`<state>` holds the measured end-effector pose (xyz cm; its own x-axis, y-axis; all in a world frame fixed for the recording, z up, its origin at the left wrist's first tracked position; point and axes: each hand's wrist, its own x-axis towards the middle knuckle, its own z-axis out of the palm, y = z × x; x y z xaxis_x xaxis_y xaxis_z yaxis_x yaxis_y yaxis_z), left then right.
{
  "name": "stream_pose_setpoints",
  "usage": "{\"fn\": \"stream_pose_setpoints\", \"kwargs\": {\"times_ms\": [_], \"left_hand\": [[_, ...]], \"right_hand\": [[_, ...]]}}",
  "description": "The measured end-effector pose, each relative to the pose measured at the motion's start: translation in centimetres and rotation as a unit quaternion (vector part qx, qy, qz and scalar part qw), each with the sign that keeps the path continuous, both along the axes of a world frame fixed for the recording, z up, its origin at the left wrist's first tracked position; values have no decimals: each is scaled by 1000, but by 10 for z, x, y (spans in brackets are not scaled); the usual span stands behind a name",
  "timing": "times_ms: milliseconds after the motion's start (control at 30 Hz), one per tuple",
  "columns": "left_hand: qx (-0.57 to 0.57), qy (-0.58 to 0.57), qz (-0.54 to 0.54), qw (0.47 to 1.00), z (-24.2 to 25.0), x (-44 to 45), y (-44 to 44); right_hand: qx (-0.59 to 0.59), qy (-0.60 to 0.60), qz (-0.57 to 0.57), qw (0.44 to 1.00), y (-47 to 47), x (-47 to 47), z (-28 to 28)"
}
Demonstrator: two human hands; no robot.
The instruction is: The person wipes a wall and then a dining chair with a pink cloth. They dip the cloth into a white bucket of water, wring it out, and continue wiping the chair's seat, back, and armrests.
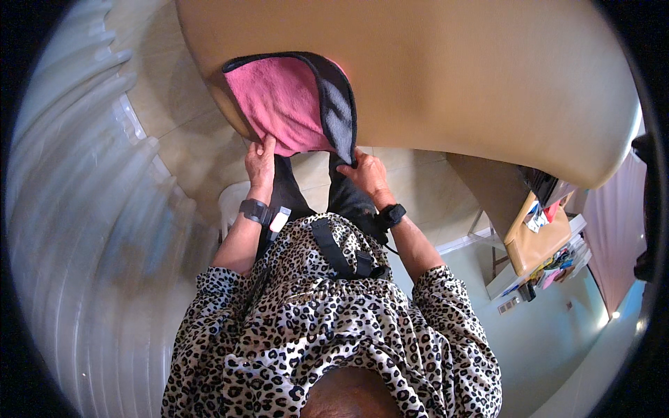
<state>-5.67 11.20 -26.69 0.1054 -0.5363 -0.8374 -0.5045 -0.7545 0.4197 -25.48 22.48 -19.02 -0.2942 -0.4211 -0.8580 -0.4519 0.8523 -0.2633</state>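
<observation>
A pink and dark grey two-sided cloth lies partly folded over the near left end of a tan padded surface. Its grey side shows along the right, with a dark edge binding. My left hand pinches the cloth's near left corner between thumb and fingers. At the near right corner, my right hand grips the grey side, thumb towards the cloth. Both hands are just off the near edge of the padded surface. Some of the fingertips are hidden by the cloth.
A translucent curtain hangs on the left. Below my left hand stands a pale stool or chair, partly hidden. At the right, a tan padded piece holds small packets, beside a shelf with various items. Tiled floor shows below.
</observation>
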Motion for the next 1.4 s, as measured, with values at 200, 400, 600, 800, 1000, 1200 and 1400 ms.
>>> {"fn": "stream_pose_setpoints", "kwargs": {"times_ms": [200, 400, 600, 800, 1000, 1200, 1400], "left_hand": [[131, -11, 40, 991, 5, -3, -3], [210, 136, -23, 968, 17, 18, -11], [412, 363, 267, 792, 52, 24, -58], [314, 384, 273, 824, 19, 15, -70], [169, 183, 221, 943, 35, 4, -54], [-348, 125, -185, 910, 70, -40, -60], [-352, -61, -324, 876, 52, -75, -68]], "right_hand": [[-100, 0, -6, 995, 11, 2, -20], [45, -126, -79, 988, 2, -12, 10], [9, -292, -314, 903, -61, -31, 73], [-187, -335, -295, 875, -115, -26, 56], [-207, -220, -235, 924, -109, -23, 40], [-250, -128, -192, 940, -115, -19, 61], [-500, 202, 20, 842, -123, -57, 114]]}}
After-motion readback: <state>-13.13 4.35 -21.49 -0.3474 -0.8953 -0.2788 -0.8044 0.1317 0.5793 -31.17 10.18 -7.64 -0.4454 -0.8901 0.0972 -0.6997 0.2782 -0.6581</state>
